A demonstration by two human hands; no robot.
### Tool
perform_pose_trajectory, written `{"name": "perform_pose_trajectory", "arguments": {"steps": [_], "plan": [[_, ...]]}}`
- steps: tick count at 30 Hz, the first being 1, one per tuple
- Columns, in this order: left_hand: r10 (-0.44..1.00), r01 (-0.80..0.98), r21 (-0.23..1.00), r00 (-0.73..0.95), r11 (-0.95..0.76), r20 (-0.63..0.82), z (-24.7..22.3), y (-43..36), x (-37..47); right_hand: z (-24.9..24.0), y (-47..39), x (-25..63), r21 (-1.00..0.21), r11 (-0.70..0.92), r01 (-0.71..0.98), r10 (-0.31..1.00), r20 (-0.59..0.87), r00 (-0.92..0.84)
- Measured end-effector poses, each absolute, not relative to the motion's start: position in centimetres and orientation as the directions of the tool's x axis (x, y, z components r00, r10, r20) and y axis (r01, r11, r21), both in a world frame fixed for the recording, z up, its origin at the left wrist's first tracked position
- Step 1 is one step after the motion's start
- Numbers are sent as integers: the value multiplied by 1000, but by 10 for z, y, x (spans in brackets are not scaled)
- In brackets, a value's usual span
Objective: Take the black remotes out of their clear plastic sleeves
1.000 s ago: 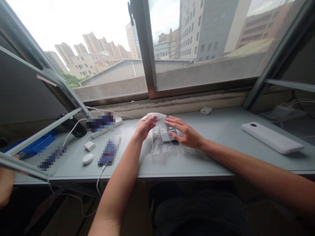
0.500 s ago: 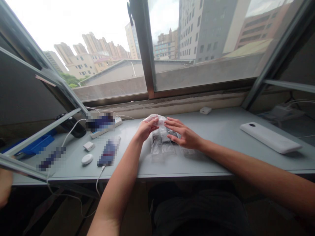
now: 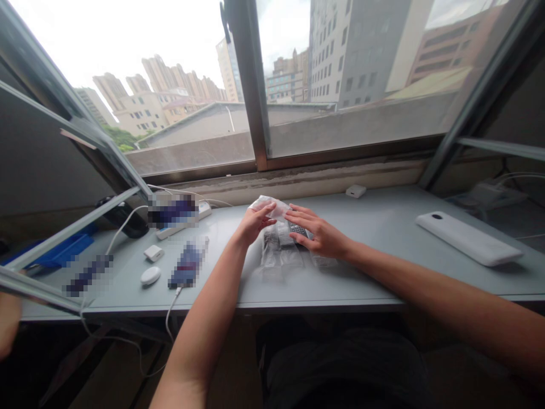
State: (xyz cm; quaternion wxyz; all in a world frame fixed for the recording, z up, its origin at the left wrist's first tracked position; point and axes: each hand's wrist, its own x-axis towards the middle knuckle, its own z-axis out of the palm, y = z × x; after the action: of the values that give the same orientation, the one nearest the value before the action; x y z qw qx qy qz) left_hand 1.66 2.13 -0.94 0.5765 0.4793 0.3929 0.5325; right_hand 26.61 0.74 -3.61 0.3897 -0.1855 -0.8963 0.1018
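Observation:
A crumpled clear plastic bag (image 3: 276,262) lies on the desk in front of me, its upper end raised. The fingers of my left hand (image 3: 254,223) pinch that raised end. From the right, my right hand (image 3: 321,232) lies across with fingers stretched out, their tips at the bag. Under it shows part of a dark device with a small-button keypad (image 3: 298,230); the hand hides the rest, so its kind is unclear. Whether the device is inside the bag I cannot tell. A further bit of clear plastic (image 3: 323,261) rests below my right wrist.
Left on the grey desk (image 3: 374,284) are a blurred phone on a cable (image 3: 187,264), a white charger (image 3: 154,253), a white oval case (image 3: 150,276) and a power strip (image 3: 204,211). A white slab-like device (image 3: 466,238) lies right. Another person's arm (image 3: 9,324) shows far left.
My left fingers have shifted slightly on the bag, and its raised end has folded over toward my right fingertips. My right hand has hardly moved.

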Motion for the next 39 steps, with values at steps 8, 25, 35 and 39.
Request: {"name": "perform_pose_trajectory", "arguments": {"steps": [8,25,35,39], "plan": [[950,-226,972,288,-59,124,-6,12,22,-30,0,264,-309,922,233,382,632,-674],[952,-327,945,295,16,86,-3,14,27,-23,-7,264,-356,877,323,480,634,-606],[964,-363,932,250,5,92,-8,16,26,-25,-7,262,-375,884,280,464,622,-631],[952,-340,940,290,10,95,-7,16,26,-26,-5,262,-380,877,295,477,608,-635]]}}
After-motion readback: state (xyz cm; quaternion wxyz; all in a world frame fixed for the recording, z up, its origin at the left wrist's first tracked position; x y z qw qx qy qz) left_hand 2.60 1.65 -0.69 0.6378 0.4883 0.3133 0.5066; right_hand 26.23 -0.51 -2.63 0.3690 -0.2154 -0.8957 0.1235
